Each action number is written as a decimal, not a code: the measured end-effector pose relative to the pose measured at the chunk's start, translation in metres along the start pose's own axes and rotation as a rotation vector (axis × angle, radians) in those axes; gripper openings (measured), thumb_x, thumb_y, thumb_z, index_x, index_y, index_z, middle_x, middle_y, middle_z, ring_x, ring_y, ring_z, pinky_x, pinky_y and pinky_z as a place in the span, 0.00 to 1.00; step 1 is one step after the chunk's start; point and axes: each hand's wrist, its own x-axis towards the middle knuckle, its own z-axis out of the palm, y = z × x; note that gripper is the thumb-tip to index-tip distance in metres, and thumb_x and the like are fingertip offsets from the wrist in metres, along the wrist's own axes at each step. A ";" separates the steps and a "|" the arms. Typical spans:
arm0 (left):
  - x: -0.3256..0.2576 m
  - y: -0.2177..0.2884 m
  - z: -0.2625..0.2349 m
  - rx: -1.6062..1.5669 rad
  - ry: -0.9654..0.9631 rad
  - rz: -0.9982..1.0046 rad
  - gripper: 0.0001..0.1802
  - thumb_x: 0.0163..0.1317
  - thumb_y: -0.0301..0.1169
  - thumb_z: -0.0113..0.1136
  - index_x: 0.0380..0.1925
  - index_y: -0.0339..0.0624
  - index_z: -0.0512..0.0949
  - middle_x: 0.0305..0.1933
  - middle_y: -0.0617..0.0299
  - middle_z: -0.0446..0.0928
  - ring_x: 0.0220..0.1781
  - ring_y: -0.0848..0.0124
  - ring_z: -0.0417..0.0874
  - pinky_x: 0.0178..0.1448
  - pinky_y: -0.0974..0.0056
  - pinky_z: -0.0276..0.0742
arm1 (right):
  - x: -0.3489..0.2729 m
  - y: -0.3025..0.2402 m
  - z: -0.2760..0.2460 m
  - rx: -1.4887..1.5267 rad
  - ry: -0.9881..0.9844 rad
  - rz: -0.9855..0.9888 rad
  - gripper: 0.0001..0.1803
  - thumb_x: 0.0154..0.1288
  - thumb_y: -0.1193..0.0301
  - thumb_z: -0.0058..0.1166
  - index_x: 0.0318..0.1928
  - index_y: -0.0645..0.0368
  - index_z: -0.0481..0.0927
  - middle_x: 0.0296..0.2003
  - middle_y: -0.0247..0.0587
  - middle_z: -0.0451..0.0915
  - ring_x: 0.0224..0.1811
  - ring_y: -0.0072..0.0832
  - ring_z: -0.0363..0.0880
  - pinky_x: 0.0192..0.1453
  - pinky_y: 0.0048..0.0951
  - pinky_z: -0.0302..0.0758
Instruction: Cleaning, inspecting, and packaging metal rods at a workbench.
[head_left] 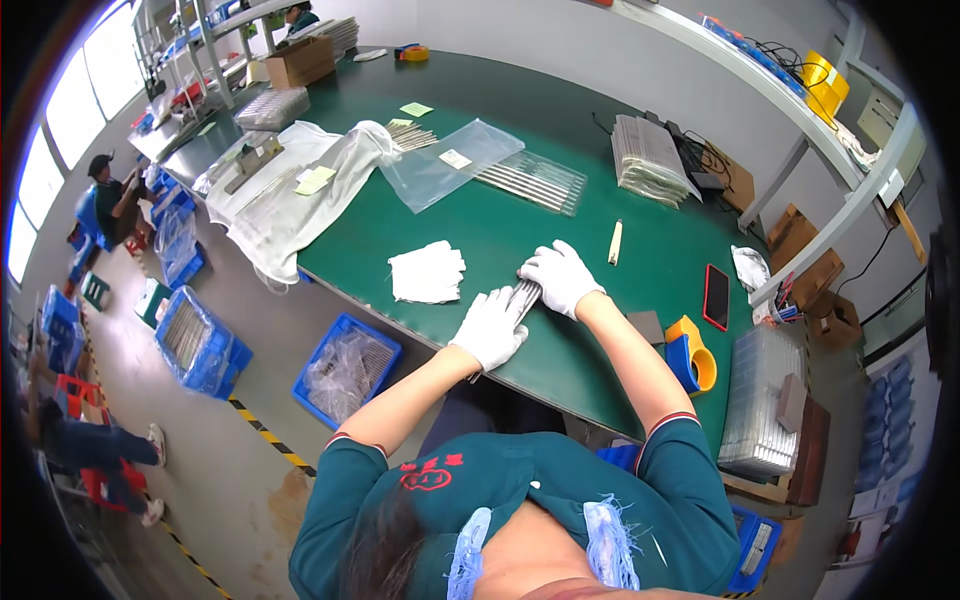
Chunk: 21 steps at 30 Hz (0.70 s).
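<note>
White gloves cover both my hands. Between them, near the front edge of the green table, is a small bundle of thin metal rods. My left hand is closed round the near end of the bundle. At its far end, the fingers of my right hand wrap over the rods. A spare pair of white gloves lies flat to the left of my hands. Behind them, a clear plastic tray holds a row of similar rods, partly under a clear plastic bag.
A white cloth drapes over the left table edge. On the right are a red phone, a tape dispenser and stacked clear trays. Packed sleeves stand at the back. Blue crates sit on the floor; other people are at left.
</note>
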 end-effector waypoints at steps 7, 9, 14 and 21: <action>0.003 -0.003 0.000 -0.053 0.012 -0.016 0.30 0.52 0.44 0.54 0.50 0.32 0.68 0.50 0.45 0.69 0.51 0.53 0.70 0.56 0.55 0.65 | -0.024 -0.034 0.007 0.503 0.085 0.199 0.29 0.61 0.65 0.48 0.63 0.57 0.64 0.61 0.48 0.66 0.65 0.43 0.61 0.69 0.39 0.55; 0.008 -0.016 -0.025 -0.186 -0.218 -0.041 0.36 0.51 0.52 0.56 0.50 0.31 0.69 0.50 0.41 0.71 0.52 0.48 0.72 0.57 0.53 0.67 | -0.032 -0.049 0.013 0.405 0.151 0.179 0.29 0.61 0.60 0.48 0.61 0.60 0.65 0.60 0.50 0.66 0.64 0.46 0.60 0.70 0.43 0.51; 0.021 -0.064 -0.096 0.150 -0.218 0.022 0.32 0.63 0.54 0.45 0.60 0.45 0.67 0.62 0.49 0.68 0.62 0.58 0.69 0.63 0.63 0.64 | -0.026 -0.063 0.006 0.281 0.117 0.001 0.28 0.61 0.56 0.44 0.58 0.58 0.68 0.57 0.47 0.67 0.63 0.43 0.60 0.69 0.48 0.48; 0.095 -0.143 -0.027 -1.813 0.259 -0.674 0.29 0.63 0.47 0.51 0.60 0.46 0.63 0.69 0.50 0.54 0.62 0.51 0.65 0.64 0.51 0.60 | 0.001 -0.070 0.011 0.342 0.133 -0.136 0.16 0.58 0.58 0.50 0.43 0.53 0.76 0.39 0.35 0.74 0.49 0.30 0.70 0.62 0.43 0.57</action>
